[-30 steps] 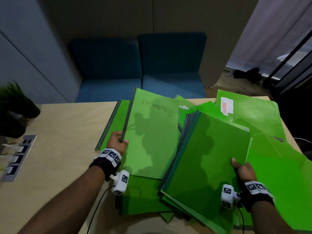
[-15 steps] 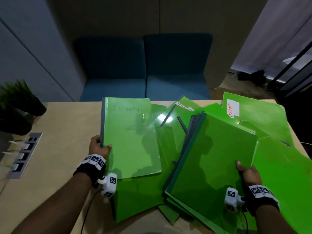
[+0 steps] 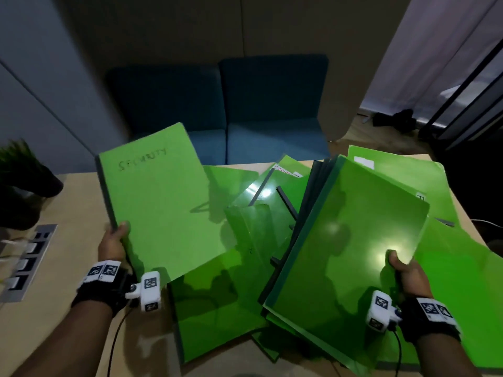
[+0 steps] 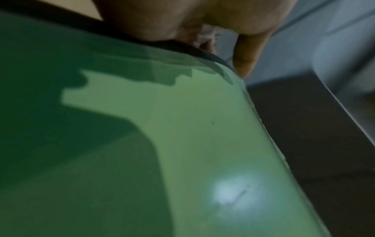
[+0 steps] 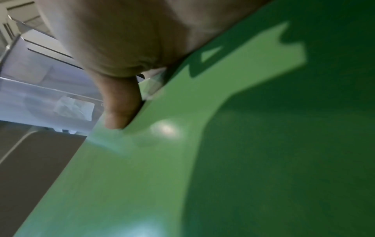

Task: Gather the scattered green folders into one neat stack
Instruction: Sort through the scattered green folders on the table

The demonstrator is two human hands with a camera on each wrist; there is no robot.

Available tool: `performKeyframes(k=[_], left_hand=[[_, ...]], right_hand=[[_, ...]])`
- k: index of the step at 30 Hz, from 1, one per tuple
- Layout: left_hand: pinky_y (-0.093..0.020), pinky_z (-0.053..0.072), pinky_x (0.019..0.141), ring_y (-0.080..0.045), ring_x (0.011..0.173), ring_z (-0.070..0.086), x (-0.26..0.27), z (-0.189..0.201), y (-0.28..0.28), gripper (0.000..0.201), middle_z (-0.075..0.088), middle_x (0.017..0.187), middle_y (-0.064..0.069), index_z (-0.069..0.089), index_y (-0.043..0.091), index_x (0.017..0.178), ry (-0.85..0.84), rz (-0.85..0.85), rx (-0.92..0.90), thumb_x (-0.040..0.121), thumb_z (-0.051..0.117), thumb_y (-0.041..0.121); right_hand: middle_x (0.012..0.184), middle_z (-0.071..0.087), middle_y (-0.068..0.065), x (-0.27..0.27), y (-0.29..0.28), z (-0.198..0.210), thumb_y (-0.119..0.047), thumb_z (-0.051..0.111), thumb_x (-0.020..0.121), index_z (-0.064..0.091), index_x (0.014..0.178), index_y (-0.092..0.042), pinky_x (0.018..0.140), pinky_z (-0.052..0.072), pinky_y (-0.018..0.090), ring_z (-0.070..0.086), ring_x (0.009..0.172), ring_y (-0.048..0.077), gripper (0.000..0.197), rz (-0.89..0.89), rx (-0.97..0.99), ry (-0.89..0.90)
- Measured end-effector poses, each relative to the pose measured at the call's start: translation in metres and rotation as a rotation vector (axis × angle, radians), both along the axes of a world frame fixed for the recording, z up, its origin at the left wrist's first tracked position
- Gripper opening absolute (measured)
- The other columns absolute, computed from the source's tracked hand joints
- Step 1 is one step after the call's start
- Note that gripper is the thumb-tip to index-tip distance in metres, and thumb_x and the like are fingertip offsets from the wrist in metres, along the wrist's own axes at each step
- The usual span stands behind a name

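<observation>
Left hand (image 3: pixel 113 247) pinches raised "SECURITY" folder (image 3: pixel 163 202); right hand (image 3: pixel 407 276) grips tilted folder bundle (image 3: pixel 340 257).

Office: desk power sockets (image 3: pixel 25 263), blue seats (image 3: pixel 217 104)

The room is dim, and an overhead light gives white glare spots on the glossy folders (image 3: pixel 340 254). Both wrist views are blurred, with hard shadows; the head view bends at its edges.

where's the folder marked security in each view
Head: SECURITY folder, upper left, lifted, left hand gripping its near-left edge.
Left wrist: fills the left and centre, thumb on its edge.
Right wrist: not in it; that green sheet is the right hand's bundle.
Shared landmark: the left thumb.
</observation>
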State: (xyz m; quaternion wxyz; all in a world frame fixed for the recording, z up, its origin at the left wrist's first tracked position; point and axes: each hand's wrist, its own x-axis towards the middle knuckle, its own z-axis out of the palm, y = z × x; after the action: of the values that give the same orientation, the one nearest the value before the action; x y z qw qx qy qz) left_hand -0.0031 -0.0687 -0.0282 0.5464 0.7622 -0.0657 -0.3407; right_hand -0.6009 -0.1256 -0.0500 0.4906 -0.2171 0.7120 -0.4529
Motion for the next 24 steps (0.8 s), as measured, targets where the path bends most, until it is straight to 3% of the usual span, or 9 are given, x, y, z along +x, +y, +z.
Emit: performKeyframes(k=[1,3,6,9,10,12,16,18,24], left_hand=[[-0.047,0.046,0.097,-0.035,0.118,0.055,-0.003,0.001,0.010,0.075,0.062,0.124,-0.014,0.052,0.012,0.135,-0.022,-0.014,0.062,0.075,0.074,0.051],[-0.042,0.038,0.105,-0.040,0.126,0.048,-0.024,0.005,0.028,0.070,0.051,0.137,-0.023,0.045,0.001,0.139,-0.146,-0.073,0.207,0.088,0.064,0.044],[-0.040,0.045,0.092,-0.037,0.106,0.060,-0.067,0.000,0.047,0.046,0.063,0.120,-0.025,0.058,-0.005,0.121,-0.142,-0.142,0.204,0.090,0.066,0.027],[-0.044,0.052,0.089,-0.028,0.091,0.067,-0.110,-0.013,0.035,0.042,0.071,0.105,-0.016,0.067,0.008,0.106,-0.055,-0.321,0.187,0.076,0.077,0.036],[-0.040,0.052,0.087,-0.026,0.090,0.067,-0.128,-0.015,0.027,0.040,0.071,0.102,-0.013,0.067,0.009,0.104,-0.047,-0.388,0.178,0.076,0.077,0.036],[-0.030,0.045,0.081,-0.024,0.092,0.064,-0.172,-0.011,0.007,0.024,0.069,0.099,-0.011,0.066,0.009,0.103,-0.034,-0.524,0.144,0.086,0.070,0.025],[-0.035,0.045,0.092,-0.024,0.108,0.060,-0.255,-0.015,-0.027,0.034,0.064,0.112,-0.006,0.059,0.009,0.119,0.102,-0.761,0.129,0.090,0.066,0.026],[-0.033,0.043,0.091,-0.020,0.105,0.055,-0.289,-0.017,-0.042,0.028,0.062,0.110,-0.005,0.057,0.015,0.117,0.117,-0.810,0.147,0.091,0.064,0.023],[-0.027,0.040,0.078,-0.022,0.091,0.052,-0.340,-0.016,-0.096,0.033,0.056,0.103,-0.008,0.054,0.005,0.118,-0.054,-0.827,0.281,0.090,0.064,0.019]], right_hand=[[0.100,0.065,0.010,-0.005,-0.002,0.001,-0.039,0.069,0.084,0.054,0.125,-0.005,0.063,0.050,0.030,0.068,0.068,0.018,0.056,-0.012,-0.020,-0.021],[0.116,0.062,0.013,-0.011,-0.001,0.008,-0.039,0.069,0.085,0.052,0.127,-0.007,0.076,0.047,0.037,0.063,0.087,0.025,0.056,-0.036,-0.044,-0.038],[0.111,0.067,0.005,-0.022,0.002,0.018,-0.033,0.070,0.084,0.055,0.122,-0.010,0.078,0.050,0.035,0.065,0.093,0.023,0.047,-0.076,-0.078,-0.079],[0.119,0.063,0.000,-0.043,0.004,0.022,-0.036,0.073,0.083,0.056,0.119,-0.020,0.095,0.045,0.043,0.061,0.110,0.023,0.043,-0.111,-0.126,-0.105],[0.123,0.064,-0.001,-0.051,0.006,0.026,-0.042,0.078,0.077,0.055,0.125,-0.021,0.091,0.049,0.044,0.063,0.109,0.023,0.057,-0.138,-0.122,-0.097],[0.113,0.069,-0.004,-0.068,0.007,0.035,-0.035,0.072,0.083,0.053,0.122,-0.024,0.074,0.058,0.037,0.069,0.098,0.019,0.045,-0.191,-0.155,-0.105],[0.125,0.065,0.006,-0.100,0.013,0.054,-0.032,0.064,0.075,0.052,0.136,-0.015,0.068,0.060,0.037,0.072,0.088,0.013,0.065,-0.207,-0.194,-0.105],[0.110,0.072,0.002,-0.116,0.021,0.054,-0.031,0.065,0.072,0.049,0.138,-0.011,0.059,0.060,0.035,0.073,0.076,0.013,0.072,-0.197,-0.180,-0.098],[0.099,0.071,0.008,-0.134,0.035,0.030,-0.020,0.059,0.094,0.059,0.117,-0.014,0.062,0.055,0.036,0.069,0.078,0.028,0.024,-0.041,0.035,0.028]])
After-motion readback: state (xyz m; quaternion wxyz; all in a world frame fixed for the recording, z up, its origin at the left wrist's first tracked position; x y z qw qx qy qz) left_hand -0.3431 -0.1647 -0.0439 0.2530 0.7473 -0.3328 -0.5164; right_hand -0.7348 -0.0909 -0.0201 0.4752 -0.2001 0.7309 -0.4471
